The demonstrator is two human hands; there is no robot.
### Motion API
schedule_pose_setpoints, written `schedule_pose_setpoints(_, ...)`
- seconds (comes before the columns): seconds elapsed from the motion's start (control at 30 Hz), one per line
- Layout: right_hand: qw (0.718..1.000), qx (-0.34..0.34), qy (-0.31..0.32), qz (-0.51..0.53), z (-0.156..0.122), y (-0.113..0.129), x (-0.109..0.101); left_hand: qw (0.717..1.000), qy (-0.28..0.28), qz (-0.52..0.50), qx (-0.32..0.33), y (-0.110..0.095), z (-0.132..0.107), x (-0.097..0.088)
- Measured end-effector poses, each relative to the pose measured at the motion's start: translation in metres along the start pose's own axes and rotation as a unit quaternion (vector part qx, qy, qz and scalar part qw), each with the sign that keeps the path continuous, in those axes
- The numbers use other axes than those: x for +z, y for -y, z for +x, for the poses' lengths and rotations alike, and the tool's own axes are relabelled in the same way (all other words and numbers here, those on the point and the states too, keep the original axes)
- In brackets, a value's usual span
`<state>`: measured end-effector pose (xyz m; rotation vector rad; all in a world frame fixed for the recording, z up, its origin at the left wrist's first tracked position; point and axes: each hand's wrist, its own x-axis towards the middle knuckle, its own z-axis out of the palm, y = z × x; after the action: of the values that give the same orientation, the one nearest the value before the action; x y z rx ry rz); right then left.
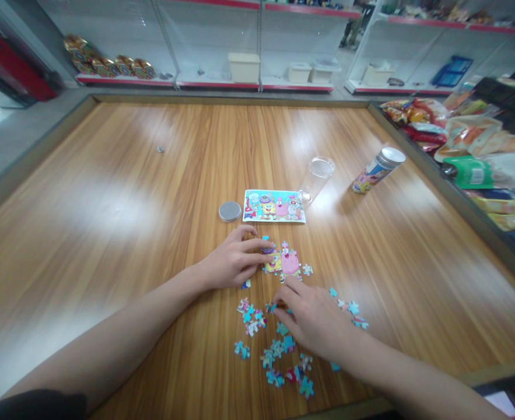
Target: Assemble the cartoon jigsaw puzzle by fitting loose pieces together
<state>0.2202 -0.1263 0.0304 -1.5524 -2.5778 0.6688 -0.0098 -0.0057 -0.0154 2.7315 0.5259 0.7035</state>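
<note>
A small joined patch of cartoon jigsaw pieces (pixel 286 261) lies on the wooden table (pixel 130 192). My left hand (pixel 235 259) rests at its left edge, fingers curled and pressing on a piece there. My right hand (pixel 312 318) lies palm down just below the patch, its fingertips pinching a loose piece (pixel 270 307). Several loose blue and pink pieces (pixel 279 356) are scattered under and around my right hand. Beyond the patch lies the printed reference picture (pixel 274 206).
A round metal lid (pixel 230 210) sits left of the picture, a clear plastic cup (pixel 317 175) right of it, and a lidded printed can (pixel 377 169) farther right. Snack packets (pixel 471 146) crowd the right side. Shelves with boxes (pixel 244 66) stand behind.
</note>
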Motion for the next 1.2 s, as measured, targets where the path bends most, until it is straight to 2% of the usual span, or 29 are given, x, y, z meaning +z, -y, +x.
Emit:
schedule_pose_setpoints(0.33, 0.99, -0.06, -0.077, 0.1, 0.004, -0.006, 0.013, 1.0, 0.008, -0.009, 0.002, -0.002, 0.001, -0.001)
schedule_pose_setpoints(0.47, 0.974, -0.08, -0.136, 0.161, 0.01, -0.014, 0.01, 1.0, 0.007, -0.014, 0.007, -0.002, 0.001, -0.001)
schedule_pose_setpoints(0.53, 0.963, -0.067, -0.181, 0.188, 0.013, -0.022, 0.003, 1.0, 0.014, -0.019, 0.011, -0.003, 0.001, -0.002)
schedule_pose_setpoints(0.63, 0.957, 0.001, -0.221, 0.188, 0.02, -0.038, -0.006, 0.999, 0.034, -0.026, 0.02, -0.006, 0.002, -0.004)
schedule_pose_setpoints(0.73, 0.962, 0.048, -0.203, 0.175, 0.028, -0.054, -0.009, 0.998, 0.051, -0.028, 0.027, -0.008, 0.003, -0.005)
schedule_pose_setpoints(0.9, 0.97, 0.056, -0.192, 0.138, 0.036, -0.064, -0.005, 0.998, 0.056, -0.026, 0.026, -0.008, 0.002, -0.005)
schedule_pose_setpoints(1.2, 0.987, -0.019, -0.15, 0.046, 0.031, -0.061, -0.004, 0.997, 0.068, -0.02, 0.023, -0.011, 0.003, -0.007)
